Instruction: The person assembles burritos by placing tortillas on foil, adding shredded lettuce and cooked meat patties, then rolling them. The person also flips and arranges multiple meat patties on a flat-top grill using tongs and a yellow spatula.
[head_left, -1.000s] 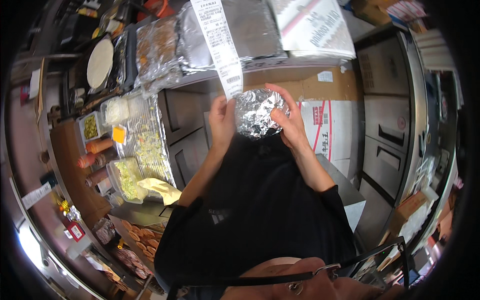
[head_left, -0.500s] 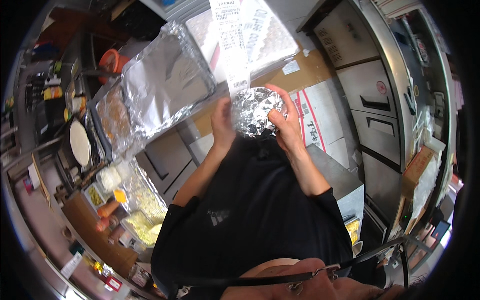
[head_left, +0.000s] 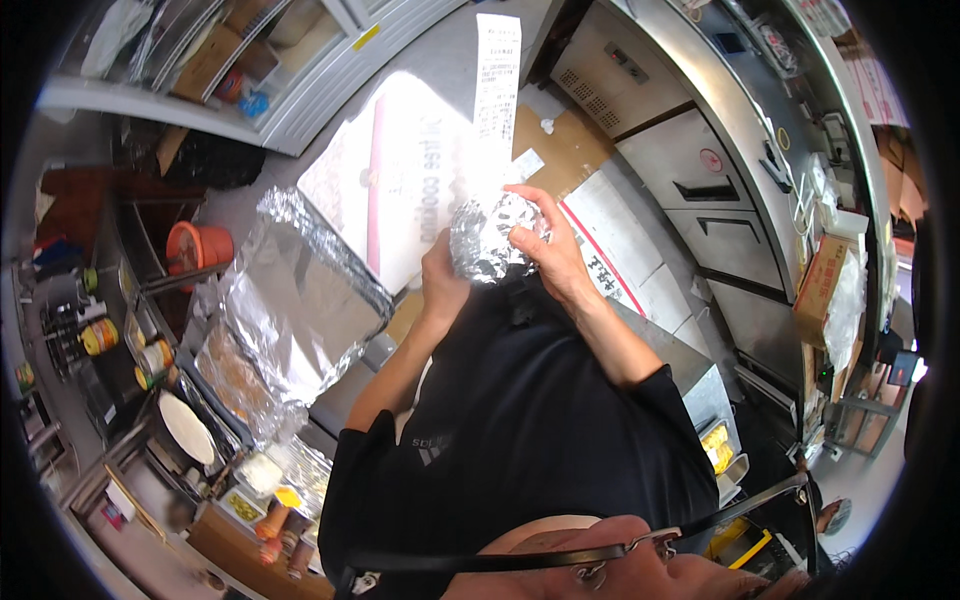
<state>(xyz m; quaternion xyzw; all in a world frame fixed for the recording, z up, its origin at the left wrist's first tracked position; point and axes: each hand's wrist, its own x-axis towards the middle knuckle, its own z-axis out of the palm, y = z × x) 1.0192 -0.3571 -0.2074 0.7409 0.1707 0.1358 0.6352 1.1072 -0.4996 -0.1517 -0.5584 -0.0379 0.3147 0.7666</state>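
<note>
I hold a foil-wrapped round bundle (head_left: 487,240) up in front of my chest with both hands. My left hand (head_left: 442,282) grips its lower left side. My right hand (head_left: 548,248) wraps over its right side and top. A long white paper receipt (head_left: 496,80) sticks up from behind the bundle, pinned between the foil and my fingers.
A large tray covered in foil (head_left: 290,300) sits to the left, above food containers (head_left: 255,480) and a white plate (head_left: 187,428). Flattened cardboard (head_left: 400,170) lies on the floor. Steel cabinets with drawers (head_left: 700,170) line the right. Sauce bottles (head_left: 100,335) stand at far left.
The view has swung to the right and down, so the foil tray and food containers slid to the lower left. Both hands still hold the foil bundle with the receipt.
</note>
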